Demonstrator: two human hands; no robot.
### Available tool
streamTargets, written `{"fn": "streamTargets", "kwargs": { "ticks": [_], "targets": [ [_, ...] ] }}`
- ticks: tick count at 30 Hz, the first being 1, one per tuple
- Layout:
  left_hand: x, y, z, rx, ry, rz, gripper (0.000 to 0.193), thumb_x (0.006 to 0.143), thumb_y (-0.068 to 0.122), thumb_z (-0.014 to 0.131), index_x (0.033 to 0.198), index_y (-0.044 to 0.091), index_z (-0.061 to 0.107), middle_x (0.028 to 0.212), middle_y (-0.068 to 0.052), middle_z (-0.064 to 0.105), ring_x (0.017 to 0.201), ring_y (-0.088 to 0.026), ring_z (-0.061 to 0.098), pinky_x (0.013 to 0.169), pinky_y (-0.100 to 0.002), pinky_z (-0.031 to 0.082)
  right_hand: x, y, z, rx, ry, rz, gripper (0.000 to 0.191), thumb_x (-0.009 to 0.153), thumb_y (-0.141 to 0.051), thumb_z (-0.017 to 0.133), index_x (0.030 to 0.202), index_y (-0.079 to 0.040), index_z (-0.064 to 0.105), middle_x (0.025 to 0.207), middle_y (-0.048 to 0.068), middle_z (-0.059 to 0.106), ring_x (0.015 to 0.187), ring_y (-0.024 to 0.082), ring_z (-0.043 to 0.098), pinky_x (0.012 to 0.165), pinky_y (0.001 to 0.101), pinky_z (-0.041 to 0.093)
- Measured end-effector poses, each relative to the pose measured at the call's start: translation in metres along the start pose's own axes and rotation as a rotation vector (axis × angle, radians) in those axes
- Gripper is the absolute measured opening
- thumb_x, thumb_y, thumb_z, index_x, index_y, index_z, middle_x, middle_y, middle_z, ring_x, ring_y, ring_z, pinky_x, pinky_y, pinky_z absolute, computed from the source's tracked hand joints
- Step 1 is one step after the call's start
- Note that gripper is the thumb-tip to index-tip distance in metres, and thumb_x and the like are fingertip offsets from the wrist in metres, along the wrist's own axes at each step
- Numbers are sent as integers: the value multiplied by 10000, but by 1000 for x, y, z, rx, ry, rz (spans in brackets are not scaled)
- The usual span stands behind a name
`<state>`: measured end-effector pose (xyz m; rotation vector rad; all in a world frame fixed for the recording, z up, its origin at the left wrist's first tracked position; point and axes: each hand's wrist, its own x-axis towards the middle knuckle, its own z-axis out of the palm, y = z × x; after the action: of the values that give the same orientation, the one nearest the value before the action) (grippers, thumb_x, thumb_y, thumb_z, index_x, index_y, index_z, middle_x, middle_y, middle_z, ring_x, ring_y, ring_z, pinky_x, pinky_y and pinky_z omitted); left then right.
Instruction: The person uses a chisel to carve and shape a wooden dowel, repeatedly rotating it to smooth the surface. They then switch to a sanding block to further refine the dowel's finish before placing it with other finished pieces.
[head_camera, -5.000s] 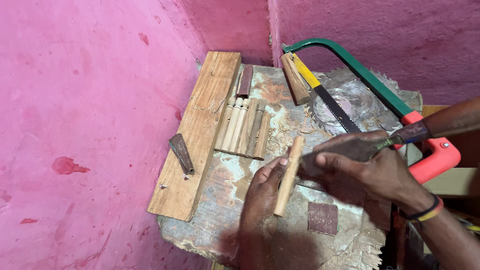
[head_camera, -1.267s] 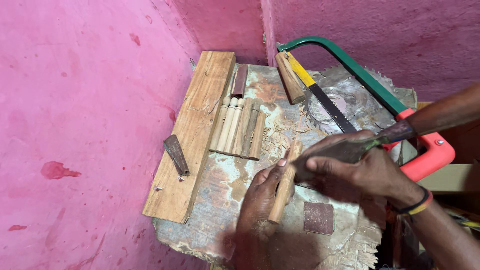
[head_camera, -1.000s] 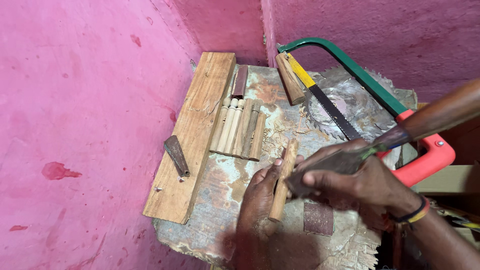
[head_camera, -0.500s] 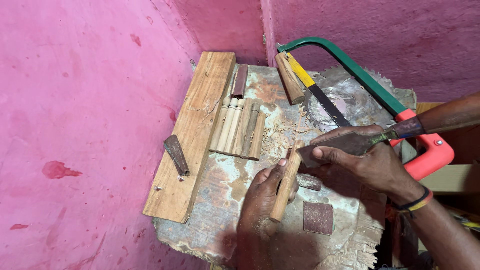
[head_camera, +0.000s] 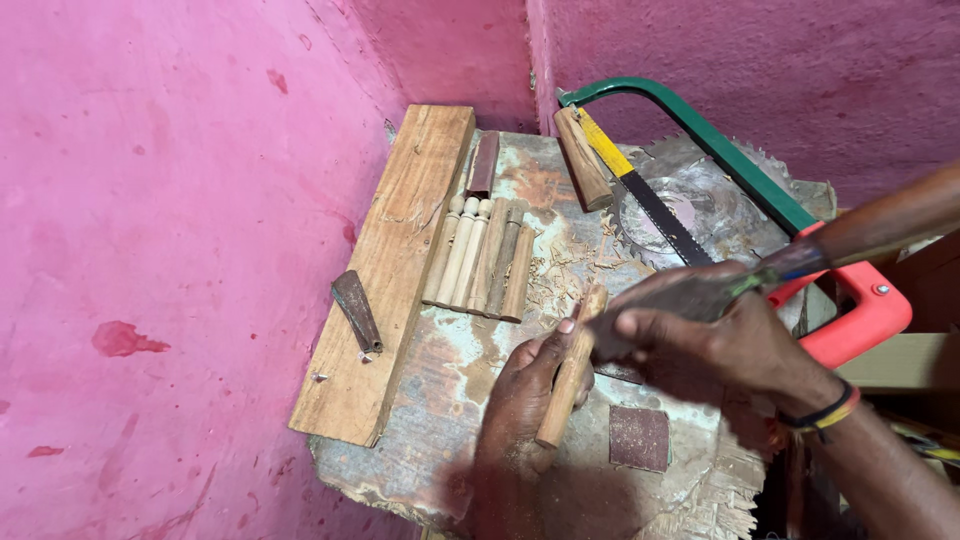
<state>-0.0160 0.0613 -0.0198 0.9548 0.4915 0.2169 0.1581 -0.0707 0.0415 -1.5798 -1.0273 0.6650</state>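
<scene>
Fingers of the left hand are curled shut round a short wooden dowel, thumb lying along its side, holding it propped at a slant on the desk. The dowel's long axis runs from its lower end near the person up and away toward the far right, its upper end poking out beyond the thumb. Fingers of the right hand are closed round a dark-bladed tool with a long brown wooden handle; the blade meets the dowel's upper end from the right, so the two hands sit just beside each other with the dowel between them. How tightly the right hand grips is hidden by motion blur, but no gap shows.

Outward from the hands, a small square of reddish sandpaper lies on the desk just beside the dowel's lower end. Beyond the hands, wood shavings are scattered, and a row of turned wooden pegs lies side by side against a thick plank. A rusty metal blade rests on the plank. At the far side a green-framed bow saw with a red grip lies over a circular saw blade, near a separate wooden handle, against the pink wall.
</scene>
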Motion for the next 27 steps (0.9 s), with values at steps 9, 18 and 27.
{"fn": "streamTargets", "kwargs": {
  "ticks": [9,18,27],
  "targets": [
    [0,7,15,-336,181,9,532,911,464,623,1152,-10,650,734,-11,643,633,-101,578,587,-237,481,-3,0,7,262,308,209,281,847,-170,796,1029,39,754,888,145,785,716,191,726,636,330,604],
    [4,4,15,-65,91,6,404,905,389,771,1049,42,619,679,29,568,547,-63,493,500,-225,424,2,0,16,337,234,275,317,828,-164,777,1068,41,746,886,146,796,695,197,748,606,316,602],
    [3,5,17,106,296,74,306,885,310,796,956,24,714,719,-30,664,586,-83,530,542,-234,433,3,12,17,415,200,335,293,833,-157,774,1054,34,744,838,143,781,677,192,735,591,316,579]
  ]
}}
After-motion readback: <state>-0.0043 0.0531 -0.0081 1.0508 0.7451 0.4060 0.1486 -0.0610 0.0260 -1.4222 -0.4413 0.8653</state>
